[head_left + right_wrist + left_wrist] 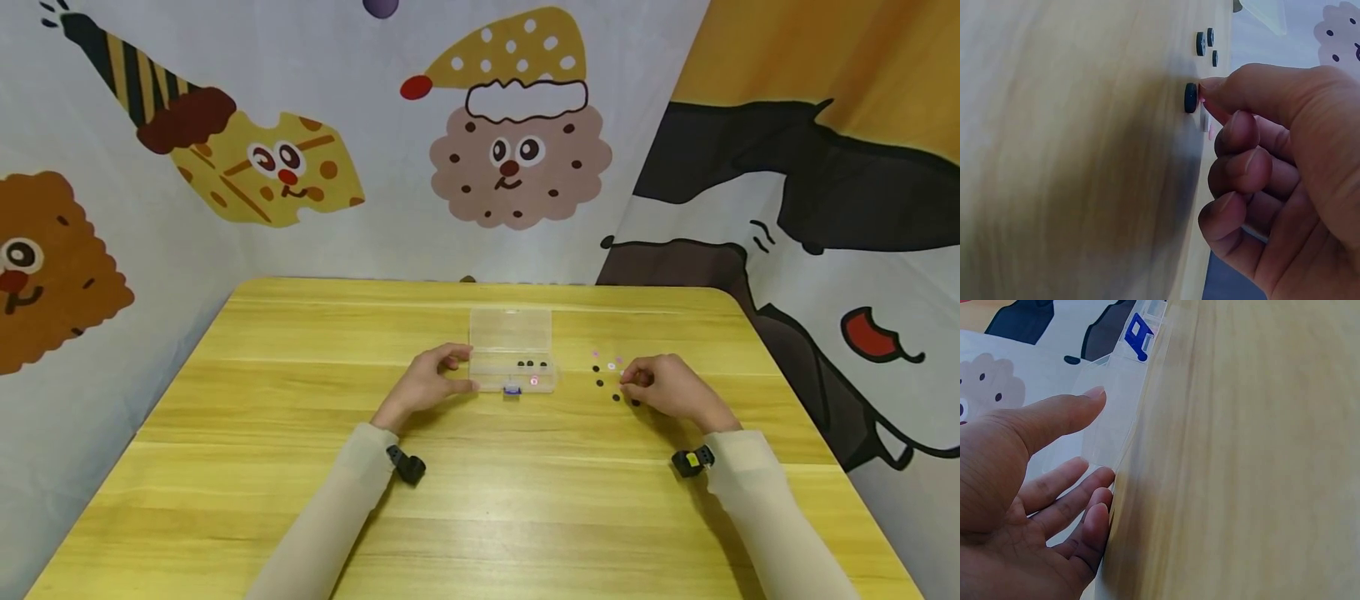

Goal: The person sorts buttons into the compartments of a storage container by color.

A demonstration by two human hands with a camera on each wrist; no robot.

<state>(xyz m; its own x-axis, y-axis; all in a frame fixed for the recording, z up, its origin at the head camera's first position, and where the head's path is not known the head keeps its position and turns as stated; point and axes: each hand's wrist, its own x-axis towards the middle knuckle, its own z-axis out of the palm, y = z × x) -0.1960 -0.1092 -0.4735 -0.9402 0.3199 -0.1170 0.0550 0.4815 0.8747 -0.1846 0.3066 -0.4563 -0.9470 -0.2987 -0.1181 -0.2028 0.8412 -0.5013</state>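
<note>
- Left hand point(429, 385): relaxed fingers point(1079, 515) resting against clear plastic box point(512, 350), at its 9 o'clock.
- Right hand point(670, 387): curled fingers point(1244, 169), fingertip touching dark button point(1190, 97) on bench point(300, 400), at box's 3 o'clock.

We see the left hand point(431, 385) resting against the left end of a clear plastic box point(512, 350) on the wooden table point(300, 400). The right hand point(667, 387) sits curled among small dark and pink buttons point(600, 382) scattered just right of the box.
</note>
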